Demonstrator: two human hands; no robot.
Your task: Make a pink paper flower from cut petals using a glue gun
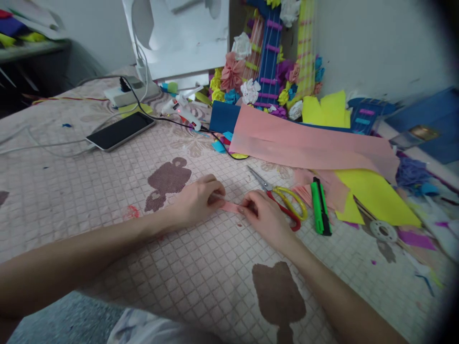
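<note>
A narrow pink paper strip [230,207] is stretched between my two hands, low over the checked tablecloth. At its left end my left hand [201,198] is closed, thumb and fingers pinching the strip. The other end is pinched by my right hand [267,215], also closed. Scissors [283,196] with yellow and red handles lie just beyond my right hand, blades pointing away to the left. Beside them rests a green utility knife [320,206].
Pink paper [311,143] and yellow paper [380,196] spread across the right side. A white glue gun [182,112], a phone [122,131] with cables and a power strip [132,93] lie farther back. Decorated paper guitars [269,57] lean at the wall.
</note>
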